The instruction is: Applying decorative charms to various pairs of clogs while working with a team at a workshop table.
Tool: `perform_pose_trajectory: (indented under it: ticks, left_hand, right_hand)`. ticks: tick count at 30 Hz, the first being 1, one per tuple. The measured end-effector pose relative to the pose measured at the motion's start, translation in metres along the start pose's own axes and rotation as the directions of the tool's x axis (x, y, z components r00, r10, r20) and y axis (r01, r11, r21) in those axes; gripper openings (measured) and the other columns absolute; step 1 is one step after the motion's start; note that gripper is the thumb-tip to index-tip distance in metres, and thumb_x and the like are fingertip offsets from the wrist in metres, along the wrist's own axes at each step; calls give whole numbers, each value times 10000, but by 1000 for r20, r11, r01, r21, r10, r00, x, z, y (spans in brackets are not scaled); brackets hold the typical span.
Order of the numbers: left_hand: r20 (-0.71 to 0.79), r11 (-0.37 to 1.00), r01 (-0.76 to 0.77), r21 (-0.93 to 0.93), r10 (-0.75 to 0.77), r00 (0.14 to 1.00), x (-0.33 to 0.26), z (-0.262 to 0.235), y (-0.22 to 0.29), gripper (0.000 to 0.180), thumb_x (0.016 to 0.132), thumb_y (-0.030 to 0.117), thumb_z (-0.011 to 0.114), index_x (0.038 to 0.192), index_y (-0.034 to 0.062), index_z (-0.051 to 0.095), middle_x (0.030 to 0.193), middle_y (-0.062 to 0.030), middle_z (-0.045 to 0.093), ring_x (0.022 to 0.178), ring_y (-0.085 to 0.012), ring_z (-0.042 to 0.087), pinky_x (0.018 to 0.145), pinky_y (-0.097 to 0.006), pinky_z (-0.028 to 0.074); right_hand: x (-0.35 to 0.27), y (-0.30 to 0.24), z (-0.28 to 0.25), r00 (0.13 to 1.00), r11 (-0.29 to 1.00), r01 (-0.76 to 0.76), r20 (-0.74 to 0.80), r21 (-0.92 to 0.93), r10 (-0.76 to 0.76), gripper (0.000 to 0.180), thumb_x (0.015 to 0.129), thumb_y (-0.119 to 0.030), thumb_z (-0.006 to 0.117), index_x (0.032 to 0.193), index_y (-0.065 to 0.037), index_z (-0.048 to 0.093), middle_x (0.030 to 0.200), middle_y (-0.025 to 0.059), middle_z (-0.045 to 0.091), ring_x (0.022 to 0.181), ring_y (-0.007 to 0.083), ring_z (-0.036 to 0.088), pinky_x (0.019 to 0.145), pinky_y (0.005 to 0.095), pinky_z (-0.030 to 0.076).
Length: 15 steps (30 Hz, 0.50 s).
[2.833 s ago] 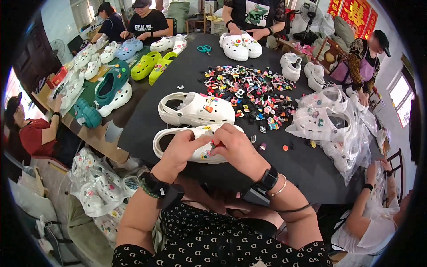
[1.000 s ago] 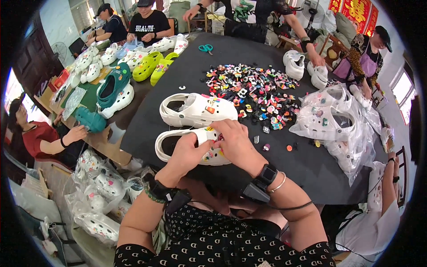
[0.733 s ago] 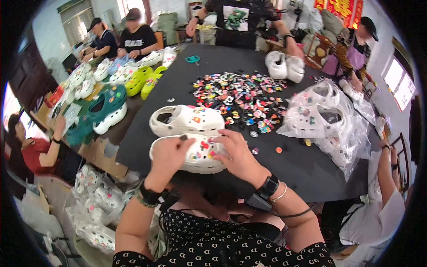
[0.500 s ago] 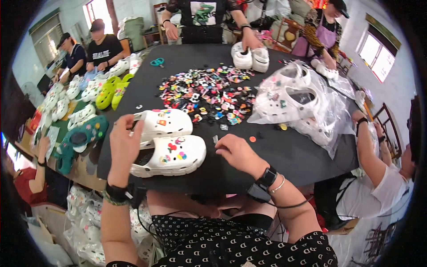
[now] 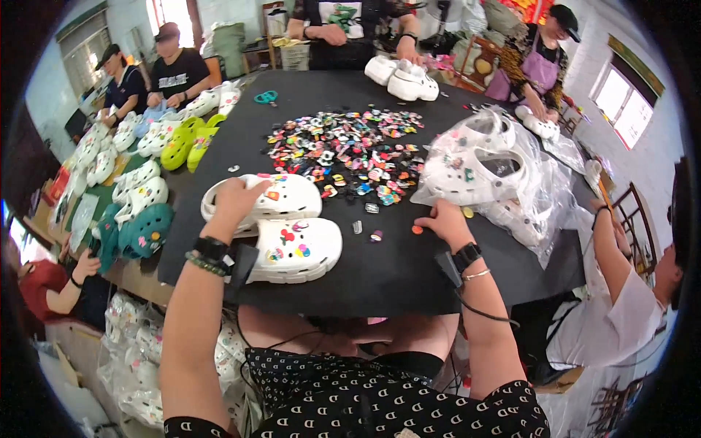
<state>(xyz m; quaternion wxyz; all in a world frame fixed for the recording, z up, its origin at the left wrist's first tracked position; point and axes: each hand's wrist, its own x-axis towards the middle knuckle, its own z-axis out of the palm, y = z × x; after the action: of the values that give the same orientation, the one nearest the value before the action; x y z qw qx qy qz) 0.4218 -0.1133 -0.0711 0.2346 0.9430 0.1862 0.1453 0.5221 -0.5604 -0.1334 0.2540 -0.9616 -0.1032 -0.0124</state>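
Observation:
Two white clogs lie side by side before me, toes to the right, dotted with colourful charms. My left hand grips the far clog near its opening, thumb across its top. The near clog, decorated with a cherry charm, is partly covered by my left wrist and its strap. Further right, my right hand pinches at a small round orange charm on the black tabletop. Between the hands lie a dark multicoloured charm and two small pale grey pieces.
A wide heap of shoe charms covers the table's middle. Bagged white clogs stand at the right. Across the table a person handles white clogs. More clogs, some lime green, fill the left table. Co-workers sit around.
My right hand has moved right from beside the near clog to the orange charm. My left hand has settled onto the far clog. The person opposite has turned the white clogs.

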Motion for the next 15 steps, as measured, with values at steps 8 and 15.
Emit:
perform_pose_trajectory:
  ticks: [8,15]
  left_hand:
    - [101,975,24,-220,-2,995,-19,-8,9,498,811,422,736,828,-73,681,745,-165,642,679,-241,600,631,-377,461]
    - [66,931,60,-360,-38,997,-52,-12,10,458,818,353,744,738,-86,637,661,-148,595,602,-194,553,579,-356,439]
  right_hand:
    - [7,-11,-30,975,997,26,221,-75,-8,199,686,-156,805,747,-9,685,703,155,666,713,293,669,656,401,516]
    - [-2,-123,-34,950,897,262,68,356,-305,115,790,-49,695,892,-6,665,756,119,683,638,192,654,601,316,508]
